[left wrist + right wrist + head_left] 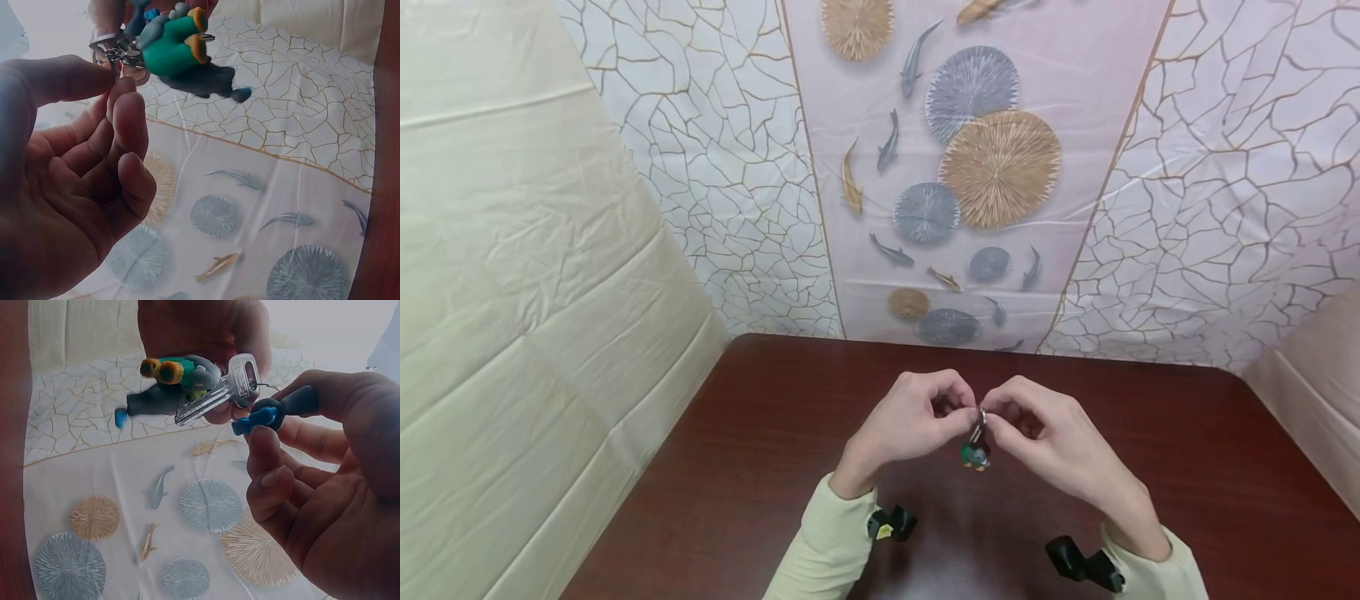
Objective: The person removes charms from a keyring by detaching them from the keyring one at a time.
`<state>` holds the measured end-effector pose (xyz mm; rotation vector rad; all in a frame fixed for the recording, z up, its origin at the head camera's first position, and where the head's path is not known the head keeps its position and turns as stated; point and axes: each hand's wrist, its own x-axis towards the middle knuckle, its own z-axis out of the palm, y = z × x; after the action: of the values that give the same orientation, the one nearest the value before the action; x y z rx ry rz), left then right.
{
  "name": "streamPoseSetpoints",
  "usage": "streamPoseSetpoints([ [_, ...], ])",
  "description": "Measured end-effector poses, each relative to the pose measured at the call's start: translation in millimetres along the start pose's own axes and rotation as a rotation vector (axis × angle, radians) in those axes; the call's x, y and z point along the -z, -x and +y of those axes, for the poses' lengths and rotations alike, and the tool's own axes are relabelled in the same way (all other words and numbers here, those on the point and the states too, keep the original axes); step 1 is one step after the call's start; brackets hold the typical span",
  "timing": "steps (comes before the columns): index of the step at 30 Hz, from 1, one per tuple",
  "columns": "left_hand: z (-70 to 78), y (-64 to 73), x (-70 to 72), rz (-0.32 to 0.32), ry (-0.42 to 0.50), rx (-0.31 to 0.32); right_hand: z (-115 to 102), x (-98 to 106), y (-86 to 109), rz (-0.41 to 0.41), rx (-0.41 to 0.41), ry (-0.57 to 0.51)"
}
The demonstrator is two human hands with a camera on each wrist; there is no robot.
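Observation:
Both hands meet over the table, holding a small bunch of keys and charms between their fingertips. The left hand (pixel 917 421) pinches the metal key ring (pixel 114 51) between thumb and forefinger. Opposite it, the right hand (pixel 1063 437) pinches the ring's other side, where a dark grey piece with a blue end (pixel 265 417) lies at its fingertips. From the ring hang a silver key (pixel 219 394) and a small toy figure (pixel 975 456) with green legs, orange feet and a dark grey part. The fingertips partly hide the ring.
The dark red-brown table (pixel 760 450) lies under the hands. Behind it hangs a patterned cloth (pixel 887 192) with fish and round shapes, and a cream cloth (pixel 550 333) slopes along the left. Black wrist cameras (pixel 893 523) sit at both sleeves.

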<state>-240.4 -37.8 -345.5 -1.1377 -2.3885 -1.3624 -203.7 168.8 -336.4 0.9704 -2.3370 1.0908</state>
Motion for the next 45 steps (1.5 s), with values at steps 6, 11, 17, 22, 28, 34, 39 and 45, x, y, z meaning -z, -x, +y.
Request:
streamPoseSetpoints([
  [6, 1.7, 0.0, 0.9, 0.002, 0.016, 0.007, -0.9, 2.5, 0.0, -0.016, 0.034, -0.034],
  [11, 0.6, -0.6, -0.7, 0.025, 0.021, -0.021, -0.3, 2.4, 0.2, -0.021, 0.033, -0.048],
  [17, -0.3, -0.8, -2.7, 0.083, 0.037, -0.035, 0.1, 0.9, 0.1, -0.016, 0.04, -0.018],
  [22, 0.3, -0.4, -3.1, 0.099, 0.047, 0.003, 0.4, -1.0, -0.1, -0.001, 0.058, -0.001],
  [28, -0.5, -1.6, -3.6, 0.054, 0.05, 0.008, 2.2, -4.1, -1.0, 0.006, 0.072, -0.049],
  [34, -0.2, -3.0, -3.0, 0.045, -0.037, -0.14, 2.5, -3.6, -0.6, 0.007, 0.073, -0.054],
  [39, 1.7, -2.8, -3.5, 0.08, -0.064, -0.194, 1.5, -1.6, -0.1, 0.012, 0.066, -0.059],
  [45, 3.7, -1.3, -5.1, 0.151, -0.049, -0.164, 0.2, -1.1, -0.7, 0.011, 0.071, -0.054],
])
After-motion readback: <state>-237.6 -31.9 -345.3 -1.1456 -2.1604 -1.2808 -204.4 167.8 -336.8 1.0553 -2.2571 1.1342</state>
